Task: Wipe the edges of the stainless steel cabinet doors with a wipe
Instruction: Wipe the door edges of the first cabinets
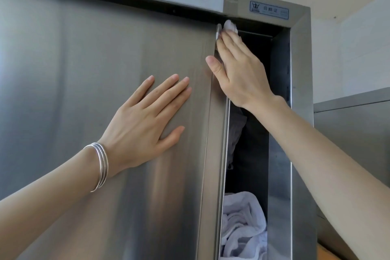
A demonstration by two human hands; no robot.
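Hiding most of the wipe (230,26), right hand (238,69) presses door edge (214,133)

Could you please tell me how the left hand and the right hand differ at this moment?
The left hand lies flat on the door face, empty; the right hand presses a white wipe along the door's edge near its top. The left wrist wears silver bangles; the right is bare. Both have straight fingers.

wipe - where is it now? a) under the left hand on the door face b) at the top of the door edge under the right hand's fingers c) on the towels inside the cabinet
b: the wipe shows white past the fingers of the right hand, at the top of the door edge.
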